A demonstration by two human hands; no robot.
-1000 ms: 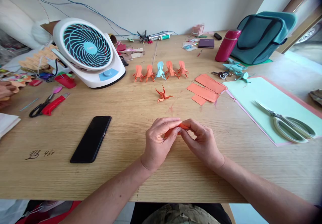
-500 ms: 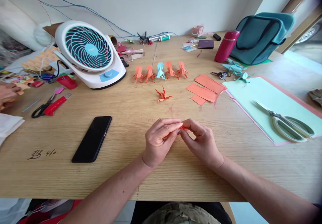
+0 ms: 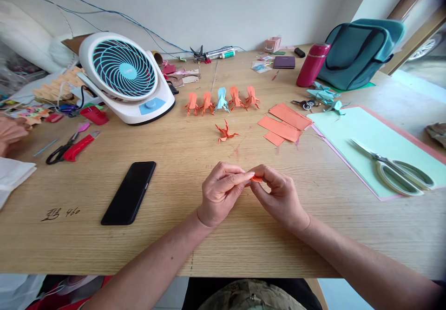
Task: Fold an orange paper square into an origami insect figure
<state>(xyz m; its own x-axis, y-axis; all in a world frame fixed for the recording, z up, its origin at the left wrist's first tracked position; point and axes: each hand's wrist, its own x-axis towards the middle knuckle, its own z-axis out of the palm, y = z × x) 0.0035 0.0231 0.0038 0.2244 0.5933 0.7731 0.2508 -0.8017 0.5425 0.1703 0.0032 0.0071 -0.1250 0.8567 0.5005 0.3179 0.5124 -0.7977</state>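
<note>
Pinching orange paper tight between left hand and right hand fingertips, likely risking tearing or crooked creasing.

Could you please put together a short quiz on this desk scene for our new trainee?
1. Multiple choice: what do the left hand and right hand pinch between their fingertips? A a coin; B an orange folded paper; C a pencil.
2. True or false: the large scissors lie on the pale green sheet.
3. Fill in: in the row of five folded figures beyond the hands, ___ is light blue.
Key: 1 B; 2 true; 3 one.
</note>
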